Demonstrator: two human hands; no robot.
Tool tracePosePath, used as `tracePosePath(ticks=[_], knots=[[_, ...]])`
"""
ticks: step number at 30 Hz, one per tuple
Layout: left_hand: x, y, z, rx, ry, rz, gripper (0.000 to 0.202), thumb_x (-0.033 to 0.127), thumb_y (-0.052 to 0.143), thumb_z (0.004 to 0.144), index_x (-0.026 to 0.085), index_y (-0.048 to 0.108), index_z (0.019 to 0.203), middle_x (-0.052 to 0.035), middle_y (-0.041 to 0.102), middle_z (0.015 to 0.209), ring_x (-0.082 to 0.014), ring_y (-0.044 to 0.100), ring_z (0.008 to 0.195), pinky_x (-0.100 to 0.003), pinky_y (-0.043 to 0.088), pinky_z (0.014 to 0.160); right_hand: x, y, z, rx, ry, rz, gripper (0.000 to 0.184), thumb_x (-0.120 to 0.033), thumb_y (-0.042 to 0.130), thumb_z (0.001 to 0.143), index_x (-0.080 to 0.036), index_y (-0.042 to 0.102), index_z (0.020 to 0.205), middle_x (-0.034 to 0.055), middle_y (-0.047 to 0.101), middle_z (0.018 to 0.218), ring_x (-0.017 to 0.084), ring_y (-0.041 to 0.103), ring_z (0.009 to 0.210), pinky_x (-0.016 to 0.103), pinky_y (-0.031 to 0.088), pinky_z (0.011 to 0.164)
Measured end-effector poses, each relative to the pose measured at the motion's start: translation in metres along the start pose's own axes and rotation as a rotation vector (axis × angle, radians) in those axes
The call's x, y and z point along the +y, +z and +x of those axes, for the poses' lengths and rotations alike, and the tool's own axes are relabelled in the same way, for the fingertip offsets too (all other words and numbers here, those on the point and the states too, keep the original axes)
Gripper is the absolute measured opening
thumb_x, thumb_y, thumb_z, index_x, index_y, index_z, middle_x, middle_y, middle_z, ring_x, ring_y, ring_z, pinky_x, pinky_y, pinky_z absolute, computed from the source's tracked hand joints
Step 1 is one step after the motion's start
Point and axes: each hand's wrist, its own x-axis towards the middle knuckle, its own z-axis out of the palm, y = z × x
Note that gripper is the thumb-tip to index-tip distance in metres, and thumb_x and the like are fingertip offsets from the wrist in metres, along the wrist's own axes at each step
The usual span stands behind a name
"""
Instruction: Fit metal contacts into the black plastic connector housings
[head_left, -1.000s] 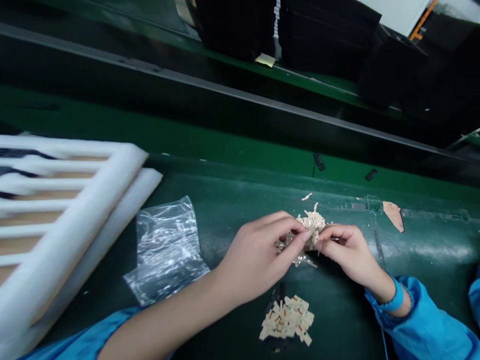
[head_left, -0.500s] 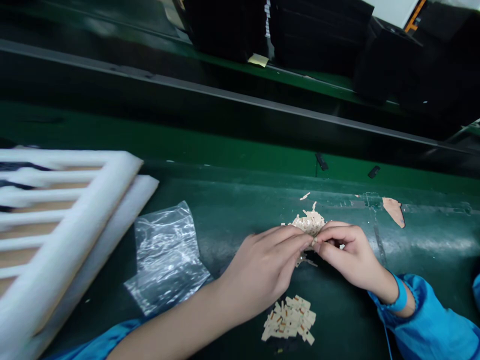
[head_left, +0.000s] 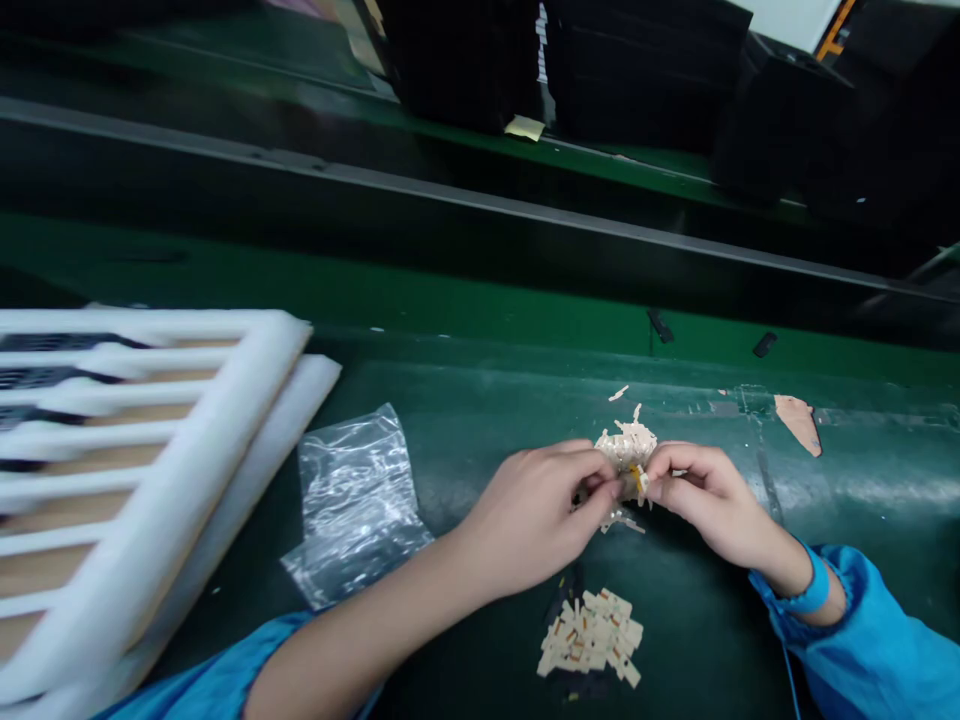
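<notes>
From the head camera, here's the action: a small pale piece with an amber strip (head_left: pixel 639 478) sits right at the fingertips of the right hand (head_left: pixel 705 500), thumb and forefinger pinched on its near edge, the piece pointing toward the other hand. The left hand (head_left: pixel 532 520) comes in opposite, its thumb and forefinger tips bent close together just beside the piece; whether they grip anything, I cannot tell. Right behind the fingers rises the far heap of pale bits (head_left: pixel 630 440), partly covered by the left hand.

Now the count! Two hands, one blue wristband (head_left: pixel 814 585) on the right wrist. Two heaps: that far one, and the near heap of pale pieces (head_left: pixel 592 635) below the left hand, too jumbled to number. One clear plastic bag (head_left: pixel 360 490) left of the hands. One white slatted tray (head_left: pixel 196 480) over one white slab (head_left: pixel 270 455). Two small black pieces (head_left: pixel 660 326) beyond, and one pinkish patch (head_left: pixel 799 424) at right.
</notes>
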Motion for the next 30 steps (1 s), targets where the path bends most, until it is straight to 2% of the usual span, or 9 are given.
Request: tracePosePath(ticks=[3,6,9,11,15,16,20,24,30], knots=[[0.009,-0.002,0.002,-0.051,-0.110,-0.489,0.020,0.025,0.063,0.086,0.019,0.079,0.096,-0.0015,0.069,0.079,-0.0141,0.059,0.063,-0.025,0.045,0.057,-0.001,0.002,0.001,-0.050,0.032,0.034,0.013,-0.020,0.062,0.088,-0.020,0.066,0.076,-0.0016,0.060,0.071,0.014,0.052,0.068,0.026,0.043,0.063],[0.011,-0.003,0.003,-0.063,-0.198,-0.657,0.017,0.028,0.067,0.083,0.016,0.079,0.084,-0.0005,0.066,0.068,-0.0131,0.056,0.062,-0.024,0.044,0.059,0.000,0.005,0.001,-0.043,0.050,0.002,0.014,-0.020,0.061,0.088,-0.019,0.066,0.075,-0.0022,0.058,0.068,0.014,0.049,0.064,0.026,0.040,0.059],[0.009,-0.002,0.001,-0.046,-0.195,-0.645,0.019,0.028,0.068,0.084,0.015,0.076,0.072,0.0005,0.062,0.065,-0.0113,0.051,0.060,-0.023,0.039,0.057,0.001,0.006,0.000,-0.039,0.049,-0.040,0.014,-0.019,0.059,0.088,-0.020,0.065,0.075,-0.0025,0.058,0.067,0.013,0.049,0.062,0.026,0.038,0.057],[0.007,-0.002,0.000,-0.021,-0.164,-0.596,0.021,0.027,0.066,0.086,0.015,0.075,0.071,0.0007,0.061,0.066,-0.0110,0.050,0.059,-0.023,0.038,0.055,0.001,0.007,-0.001,-0.011,0.009,-0.106,0.014,-0.017,0.058,0.088,-0.020,0.066,0.076,-0.0019,0.059,0.069,0.014,0.051,0.063,0.026,0.039,0.057],[0.004,-0.002,-0.004,0.147,-0.056,-0.360,0.019,0.020,0.065,0.088,0.017,0.074,0.071,0.0015,0.062,0.066,-0.0106,0.052,0.058,-0.022,0.037,0.052,-0.001,0.011,-0.005,0.263,-0.187,-0.380,0.006,-0.017,0.066,0.084,-0.020,0.071,0.084,0.0011,0.067,0.081,0.017,0.061,0.076,0.030,0.045,0.068],[0.005,-0.002,-0.005,0.179,-0.021,-0.305,0.018,0.018,0.065,0.088,0.017,0.075,0.073,0.0017,0.063,0.066,-0.0102,0.052,0.058,-0.022,0.037,0.052,-0.001,0.013,-0.006,0.298,-0.222,-0.417,0.006,-0.017,0.068,0.084,-0.021,0.073,0.086,0.0016,0.069,0.082,0.018,0.063,0.078,0.031,0.047,0.071],[0.010,-0.001,-0.009,0.195,0.110,-0.209,0.016,0.014,0.064,0.090,0.018,0.077,0.082,0.0015,0.068,0.070,-0.0091,0.053,0.057,-0.021,0.039,0.051,-0.002,0.020,-0.009,0.233,-0.259,-0.390,0.011,-0.020,0.067,0.088,-0.021,0.078,0.087,0.0032,0.076,0.084,0.019,0.069,0.079,0.034,0.050,0.074],[0.014,0.000,-0.012,0.178,0.196,-0.146,0.016,0.011,0.064,0.091,0.017,0.077,0.085,0.0003,0.070,0.074,-0.0104,0.059,0.062,-0.022,0.044,0.056,-0.004,0.023,-0.009,0.178,-0.261,-0.352,0.019,-0.015,0.061,0.087,-0.020,0.078,0.079,0.0025,0.074,0.077,0.018,0.067,0.074,0.034,0.050,0.072],[0.015,-0.002,-0.011,0.113,0.243,-0.150,0.015,0.009,0.064,0.089,0.016,0.077,0.087,-0.0021,0.072,0.077,-0.0125,0.062,0.065,-0.024,0.046,0.058,0.003,0.022,-0.003,0.142,-0.118,-0.082,0.020,-0.013,0.060,0.077,-0.020,0.077,0.069,-0.0004,0.066,0.065,0.014,0.058,0.062,0.027,0.042,0.057]])
